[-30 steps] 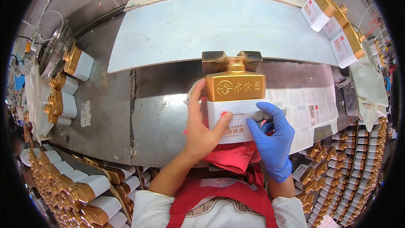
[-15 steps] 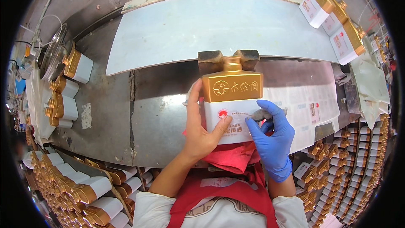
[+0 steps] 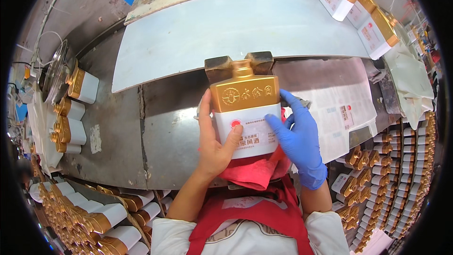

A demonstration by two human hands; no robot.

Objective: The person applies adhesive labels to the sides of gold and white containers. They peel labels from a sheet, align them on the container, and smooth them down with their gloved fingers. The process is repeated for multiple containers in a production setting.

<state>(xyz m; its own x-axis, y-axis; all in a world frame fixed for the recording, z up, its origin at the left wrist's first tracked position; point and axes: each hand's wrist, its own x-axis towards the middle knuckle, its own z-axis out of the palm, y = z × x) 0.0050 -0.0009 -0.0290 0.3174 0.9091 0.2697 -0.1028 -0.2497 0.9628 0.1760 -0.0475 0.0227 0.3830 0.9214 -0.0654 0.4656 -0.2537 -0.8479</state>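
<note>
Bottle (image 3: 245, 108), flat, gold upper half and white lower half with label, held upright at centre of frame between both hands. Left hand (image 3: 214, 144), bare, clamped on bottle's left edge, fingers up the side, thumb laid across the white label face. Right hand (image 3: 297, 137), in blue glove, spread flat against bottle's right edge and label, fingers pressing on the label rather than closed round the bottle. Change from a second ago: gloved hand then sat lower, curled at the bottle's lower right corner; now raised, fingers extended along the right side; bottle slightly higher and nearer the camera. Bottle's neck stands before a dark block (image 3: 238, 64) at the edge of the metal bench (image 3: 141, 127). Red cloth (image 3: 252, 172) directly beneath bottle and hands. Sheets of printed labels (image 3: 344, 108) just right of the gloved hand. Pale curved board (image 3: 226, 28) across upper centre. Finished bottles (image 3: 358, 12) in upper right; further bottles (image 3: 71, 118) at left edge; rows of bottles lying in trays (image 3: 89, 217) lower left and stacked at lower right (image 3: 391, 179). Red apron (image 3: 245, 217) at bottom centre.
</note>
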